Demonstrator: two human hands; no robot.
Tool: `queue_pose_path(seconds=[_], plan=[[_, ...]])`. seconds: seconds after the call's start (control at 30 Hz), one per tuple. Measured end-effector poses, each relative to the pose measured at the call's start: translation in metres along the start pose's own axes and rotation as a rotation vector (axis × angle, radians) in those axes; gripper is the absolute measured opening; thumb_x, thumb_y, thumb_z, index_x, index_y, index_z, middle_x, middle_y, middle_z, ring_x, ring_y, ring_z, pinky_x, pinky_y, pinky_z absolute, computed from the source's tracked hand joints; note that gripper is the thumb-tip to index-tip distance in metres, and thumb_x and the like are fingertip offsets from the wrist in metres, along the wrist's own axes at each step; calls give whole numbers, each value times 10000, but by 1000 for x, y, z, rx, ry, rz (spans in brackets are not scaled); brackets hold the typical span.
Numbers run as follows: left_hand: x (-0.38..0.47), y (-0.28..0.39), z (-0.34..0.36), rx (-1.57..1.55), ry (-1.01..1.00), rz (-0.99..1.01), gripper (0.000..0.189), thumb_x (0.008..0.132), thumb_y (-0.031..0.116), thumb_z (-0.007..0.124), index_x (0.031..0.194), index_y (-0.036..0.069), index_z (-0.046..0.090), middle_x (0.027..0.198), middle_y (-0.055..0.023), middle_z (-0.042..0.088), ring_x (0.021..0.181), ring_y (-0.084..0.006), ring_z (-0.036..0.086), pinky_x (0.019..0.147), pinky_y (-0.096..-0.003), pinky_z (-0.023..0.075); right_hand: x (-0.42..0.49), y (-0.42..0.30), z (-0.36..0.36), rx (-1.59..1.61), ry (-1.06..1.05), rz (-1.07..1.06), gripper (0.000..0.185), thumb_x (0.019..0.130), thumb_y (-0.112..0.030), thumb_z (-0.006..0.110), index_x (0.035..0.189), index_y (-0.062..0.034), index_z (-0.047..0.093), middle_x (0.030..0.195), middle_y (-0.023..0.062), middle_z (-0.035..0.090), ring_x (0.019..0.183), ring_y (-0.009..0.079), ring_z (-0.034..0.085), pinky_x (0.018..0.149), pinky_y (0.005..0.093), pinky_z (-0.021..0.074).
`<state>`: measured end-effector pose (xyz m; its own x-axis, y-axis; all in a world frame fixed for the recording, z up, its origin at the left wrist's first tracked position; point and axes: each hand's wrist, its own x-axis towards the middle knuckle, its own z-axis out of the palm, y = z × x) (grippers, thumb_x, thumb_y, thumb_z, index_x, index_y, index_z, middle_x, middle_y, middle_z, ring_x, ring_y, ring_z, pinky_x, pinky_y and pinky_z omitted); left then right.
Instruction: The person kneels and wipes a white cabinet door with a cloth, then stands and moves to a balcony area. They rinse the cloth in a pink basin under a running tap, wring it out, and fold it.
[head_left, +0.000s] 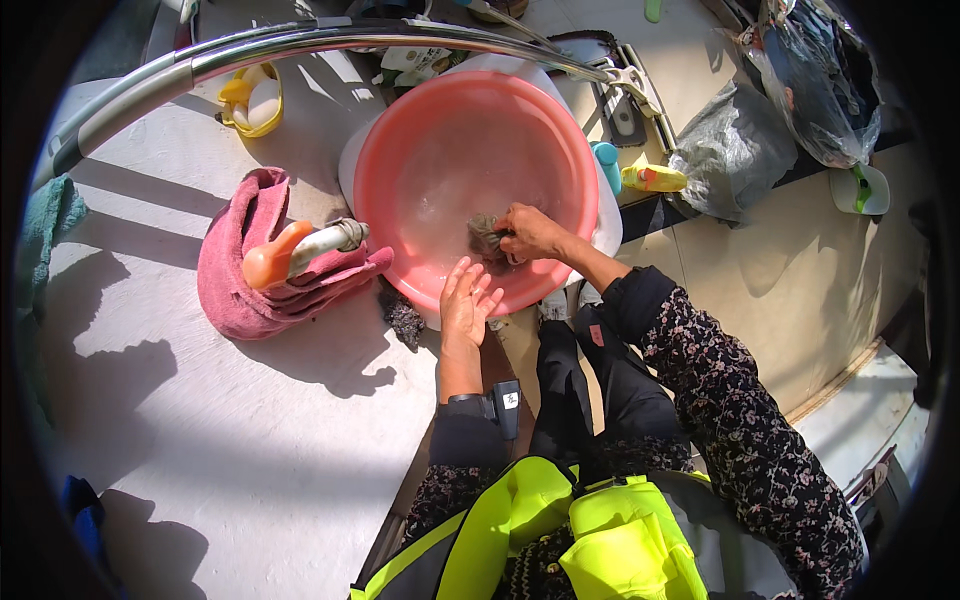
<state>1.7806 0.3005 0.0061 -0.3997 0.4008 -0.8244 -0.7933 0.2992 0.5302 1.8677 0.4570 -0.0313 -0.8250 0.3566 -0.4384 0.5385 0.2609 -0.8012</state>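
Note:
A round pink plastic basin (480, 97) holding cloudy water sits before me. My right hand (529, 234) reaches in from the right, its fingers closed on a bunched grey-brown wet cloth (486, 234) near the basin's front wall. My left hand (466, 304) is palm up at the front rim, fingers apart and nothing in it. It is just left of the cloth, with a gap between them. The lower side of the cloth is hard to make out.
Left of the basin lies a pink towel (232, 262) with an orange-and-white handle (274, 259) over it. A dark scrubber (403, 319) touches the basin's base. A metal rail (330, 37) arches across the back. A yellow container (259, 105) stands back left; a plastic bag (735, 150) lies right.

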Motion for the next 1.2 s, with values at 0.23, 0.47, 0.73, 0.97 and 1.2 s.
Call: queue_pose_path(seconds=[0.23, 0.47, 0.73, 0.97, 1.2], plan=[[-25, 28, 41, -166, -186, -29, 562, 806, 511, 503, 1167, 87, 426, 1153, -114, 430, 1081, -311, 444, 851, -550, 431, -54, -54, -27, 802, 113, -52, 213, 695, -115, 438, 814, 3, 569, 687, 41, 520, 605, 122, 467, 553, 266, 389], [-43, 61, 64, -276, -384, 52, 416, 825, 406, 524, 1089, 86, 511, 1071, -99, 553, 987, -264, 541, 832, -450, 466, -69, -78, -48, 1447, 38, -55, 195, 750, -119, 409, 885, -14, 503, 779, 7, 483, 705, 103, 450, 656, 220, 375], [-33, 62, 56, -355, -297, 91, 304, 848, 233, 494, 1096, 59, 519, 1100, -106, 565, 988, -261, 556, 853, -441, 461, -97, -102, -62, 501, 567, -502, 456, 700, -45, 417, 1151, -79, 477, 1231, 141, 388, 1141, 253, 392, 951, 350, 326], [-42, 71, 61, -426, -402, 92, 243, 823, 209, 537, 1038, 96, 551, 1015, -84, 586, 939, -230, 567, 833, -374, 470, -117, -116, -43, -136, 533, -532, 691, 616, 37, 582, 1250, -156, 385, 1351, 140, 263, 1202, 358, 321, 979, 429, 315], [-57, 74, 70, -429, -463, 336, 344, 867, 227, 511, 1182, 120, 423, 1134, -94, 521, 1050, -249, 499, 909, -399, 411, -100, -101, -46, 467, 510, -412, 457, 745, -126, 625, 1170, -43, 476, 1034, 173, 562, 923, 273, 570, 766, 337, 462]])
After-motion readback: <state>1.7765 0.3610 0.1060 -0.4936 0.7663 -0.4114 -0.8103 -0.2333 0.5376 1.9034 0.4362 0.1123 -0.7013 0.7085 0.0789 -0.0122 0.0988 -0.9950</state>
